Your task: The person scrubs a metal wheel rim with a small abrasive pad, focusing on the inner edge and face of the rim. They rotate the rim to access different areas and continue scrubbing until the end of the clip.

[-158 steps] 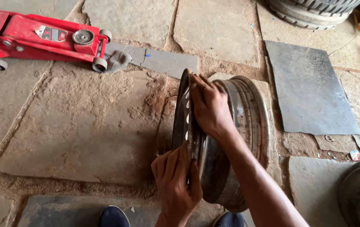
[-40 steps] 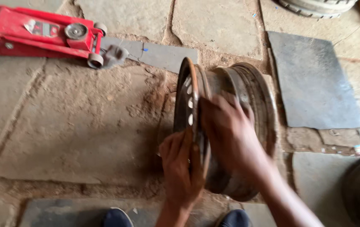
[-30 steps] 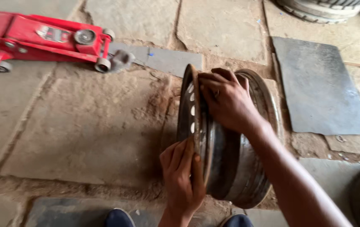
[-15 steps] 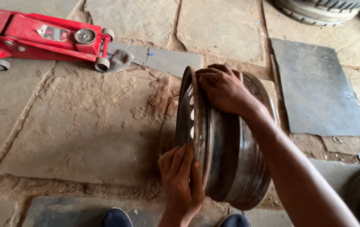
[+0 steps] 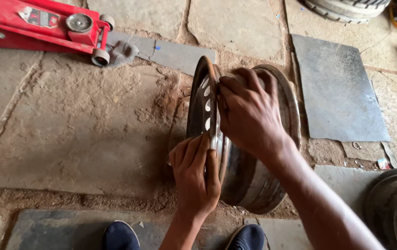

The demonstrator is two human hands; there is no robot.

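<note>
A bare steel wheel rim [image 5: 247, 185] stands upright on its edge on the stone floor, its holed face turned left. My left hand [image 5: 194, 173] grips the near left flange low down, fingers wrapped over the edge. My right hand [image 5: 249, 113] lies on top of the rim barrel just behind that flange, fingers curled and pressing on the metal; whether it holds anything small I cannot tell. My two dark shoes [image 5: 120, 235] show at the bottom edge.
A red floor jack [image 5: 45, 23] lies at the top left. A dark metal sheet [image 5: 337, 88] lies on the floor to the right. A tyre [image 5: 346, 7] sits at the top right and another wheel [image 5: 395, 208] at the lower right.
My right hand has slid back and forth over the top of the rim and now sits near the left flange. The left hand has kept its grip; the rim stays upright.
</note>
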